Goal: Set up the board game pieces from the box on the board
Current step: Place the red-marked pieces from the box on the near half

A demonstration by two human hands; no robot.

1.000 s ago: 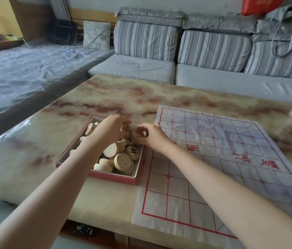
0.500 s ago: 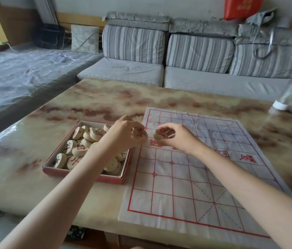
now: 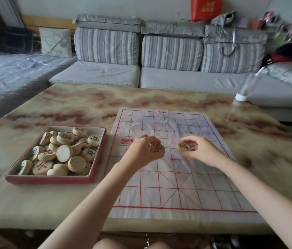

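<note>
A white paper board [image 3: 177, 177] with a red grid lies on the marble table. Left of it stands a red-rimmed box [image 3: 51, 178] filled with several round wooden pieces [image 3: 64, 151] marked in red or black. My left hand [image 3: 143, 150] hovers over the board's middle row and pinches a wooden piece with a red character [image 3: 156, 148]. My right hand [image 3: 199, 150], a little to the right, pinches a second red-marked piece [image 3: 184, 146]. Both pieces are held just above the board.
The marble table [image 3: 69, 108] has a striped grey sofa [image 3: 141, 51] behind it. A clear plastic bottle [image 3: 247, 88] stands at the table's far right corner. My knees [image 3: 109, 244] show below the near table edge.
Both hands have left the box and moved right over the board, each carrying a piece. The view has swung so that the box now lies further left.
</note>
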